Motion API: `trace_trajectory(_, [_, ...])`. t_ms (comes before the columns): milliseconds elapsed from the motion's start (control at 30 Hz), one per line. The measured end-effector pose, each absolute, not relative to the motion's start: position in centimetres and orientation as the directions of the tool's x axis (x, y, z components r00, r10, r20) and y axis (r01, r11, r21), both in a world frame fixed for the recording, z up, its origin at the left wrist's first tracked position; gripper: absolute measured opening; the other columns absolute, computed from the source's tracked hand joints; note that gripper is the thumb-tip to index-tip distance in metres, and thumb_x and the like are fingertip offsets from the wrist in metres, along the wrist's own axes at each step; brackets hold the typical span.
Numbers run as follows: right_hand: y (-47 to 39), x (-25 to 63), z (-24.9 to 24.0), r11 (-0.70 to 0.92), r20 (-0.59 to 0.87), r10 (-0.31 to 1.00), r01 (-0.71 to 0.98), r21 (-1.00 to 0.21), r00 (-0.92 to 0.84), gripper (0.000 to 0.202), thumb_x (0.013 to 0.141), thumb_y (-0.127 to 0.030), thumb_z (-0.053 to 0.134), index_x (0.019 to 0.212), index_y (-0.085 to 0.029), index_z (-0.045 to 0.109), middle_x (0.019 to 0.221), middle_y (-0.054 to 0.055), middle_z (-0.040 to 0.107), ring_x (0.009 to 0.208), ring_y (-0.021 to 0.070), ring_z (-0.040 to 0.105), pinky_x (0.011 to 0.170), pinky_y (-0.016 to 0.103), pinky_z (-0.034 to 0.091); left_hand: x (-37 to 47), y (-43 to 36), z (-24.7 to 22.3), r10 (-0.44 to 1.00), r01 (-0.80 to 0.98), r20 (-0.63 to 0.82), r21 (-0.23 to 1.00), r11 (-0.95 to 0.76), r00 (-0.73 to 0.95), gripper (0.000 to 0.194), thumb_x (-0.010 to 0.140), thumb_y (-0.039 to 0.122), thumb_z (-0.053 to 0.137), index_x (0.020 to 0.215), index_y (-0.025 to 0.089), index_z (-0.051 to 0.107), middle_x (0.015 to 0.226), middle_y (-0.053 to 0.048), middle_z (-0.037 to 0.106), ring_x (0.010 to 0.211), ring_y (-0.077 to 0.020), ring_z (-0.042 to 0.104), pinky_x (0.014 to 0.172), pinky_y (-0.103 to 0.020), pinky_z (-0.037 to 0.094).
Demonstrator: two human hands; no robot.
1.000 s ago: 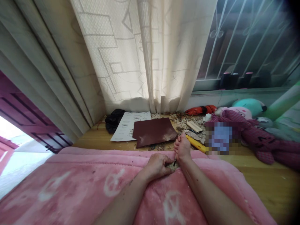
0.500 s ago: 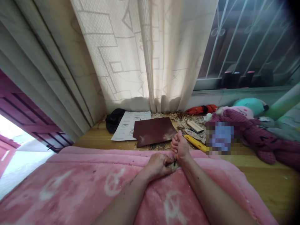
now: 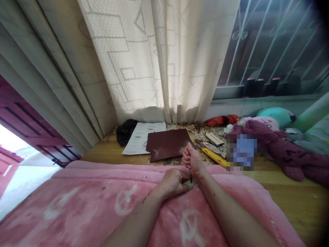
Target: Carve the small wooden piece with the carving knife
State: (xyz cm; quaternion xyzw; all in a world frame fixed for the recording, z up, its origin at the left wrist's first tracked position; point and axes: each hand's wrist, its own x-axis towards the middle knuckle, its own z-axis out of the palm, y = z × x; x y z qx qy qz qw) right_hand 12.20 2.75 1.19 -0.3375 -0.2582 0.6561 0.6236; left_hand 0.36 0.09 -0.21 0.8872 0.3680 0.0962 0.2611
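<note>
On the pink blanket (image 3: 102,202) my left hand (image 3: 173,181) pinches a small pale, rough-looking piece (image 3: 189,183) between thumb and fingers. My right hand (image 3: 192,160) is closed just above it, around a thin dark tool whose tip (image 3: 191,178) points down at the piece. Most of that tool is hidden by the fingers, so its kind cannot be told. Beyond my hands a dark red sheet (image 3: 168,144) lies partly over a white printed sheet (image 3: 140,137) on the wooden surface (image 3: 102,151).
Brown and pale shavings (image 3: 200,132) are scattered behind the sheets. To the right are a yellow cutter (image 3: 214,157), a beige block (image 3: 214,138), an orange-red bundle (image 3: 222,120) and plush toys (image 3: 288,147). A black bag (image 3: 125,132) sits left, by the curtain (image 3: 133,68).
My right hand has shifted slightly to the left and tilted, with the dark tool still in it. My left hand has stayed almost where it was, still pinching the pale piece.
</note>
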Motion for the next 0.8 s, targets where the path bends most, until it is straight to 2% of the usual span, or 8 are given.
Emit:
trace_trajectory(133, [3.3, 12.3, 0.4, -0.031, -0.235, 0.939, -0.617, -0.787, 0.253, 0.043, 0.076, -0.056, 0.047, 0.057, -0.021, 0.030, 0.035, -0.011, 0.022, 0.027, 0.0034, 0.012, 0.026, 0.013, 0.007, 0.3, 0.0, 0.2, 0.695, 0.593, -0.016, 0.537, -0.600, 0.719, 0.012, 0.067, 0.027, 0.058, 0.064, 0.016, 0.058, 0.059, 0.004, 0.050, 0.056, -0.0087, 0.041, 0.052, -0.021, 0.023])
trace_trajectory(267, [3.7, 12.8, -0.9, 0.059, -0.261, 0.827, -0.539, -0.840, 0.497, 0.042, 0.075, -0.054, 0.050, 0.057, -0.021, 0.031, 0.035, -0.010, 0.026, 0.027, 0.0043, 0.018, 0.025, 0.015, 0.012, 0.3, 0.0, 0.1, 0.689, 0.586, -0.011, 0.536, -0.607, 0.724, 0.010, 0.067, 0.026, 0.059, 0.066, 0.017, 0.060, 0.061, 0.003, 0.054, 0.060, -0.0104, 0.046, 0.053, -0.020, 0.026])
trace_trajectory(400, [3.8, 13.2, -1.5, 0.077, -0.275, 0.767, -0.509, -0.857, 0.580, 0.040, 0.074, -0.052, 0.051, 0.057, -0.022, 0.032, 0.037, -0.010, 0.029, 0.028, 0.0053, 0.022, 0.025, 0.016, 0.015, 0.4, 0.1, -0.2, 0.684, 0.569, -0.001, 0.555, -0.606, 0.729, 0.010, 0.068, 0.026, 0.058, 0.071, 0.018, 0.062, 0.065, 0.003, 0.058, 0.062, -0.0111, 0.048, 0.055, -0.020, 0.028])
trace_trajectory(500, [3.5, 12.9, -0.7, 0.045, -0.292, 0.819, -0.562, -0.826, 0.495, 0.042, 0.076, -0.053, 0.048, 0.057, -0.021, 0.030, 0.036, -0.011, 0.025, 0.027, 0.0041, 0.017, 0.026, 0.015, 0.011, 0.3, 0.0, -0.2, 0.688, 0.568, 0.001, 0.564, -0.599, 0.725, 0.009, 0.067, 0.025, 0.058, 0.070, 0.017, 0.062, 0.063, 0.003, 0.056, 0.061, -0.0104, 0.047, 0.054, -0.020, 0.027])
trace_trajectory(633, [3.0, 12.0, 0.8, -0.086, -0.238, 0.956, -0.612, -0.786, 0.170, 0.045, 0.074, -0.057, 0.047, 0.056, -0.021, 0.029, 0.036, -0.012, 0.020, 0.029, 0.0028, 0.009, 0.027, 0.014, 0.004, 0.3, -0.1, 0.2, 0.702, 0.578, -0.010, 0.575, -0.579, 0.713, 0.010, 0.066, 0.026, 0.059, 0.065, 0.016, 0.059, 0.060, 0.004, 0.052, 0.057, -0.0091, 0.043, 0.052, -0.020, 0.024])
trace_trajectory(800, [2.6, 11.6, 1.3, -0.145, -0.090, 0.989, -0.588, -0.796, -0.121, 0.048, 0.068, -0.060, 0.055, 0.057, -0.020, 0.031, 0.038, -0.012, 0.020, 0.031, 0.0019, 0.007, 0.028, 0.013, 0.003, 0.4, 0.0, 0.0, 0.697, 0.566, 0.005, 0.580, -0.586, 0.717, 0.014, 0.067, 0.025, 0.058, 0.057, 0.015, 0.056, 0.053, 0.005, 0.045, 0.052, -0.0074, 0.036, 0.049, -0.021, 0.020])
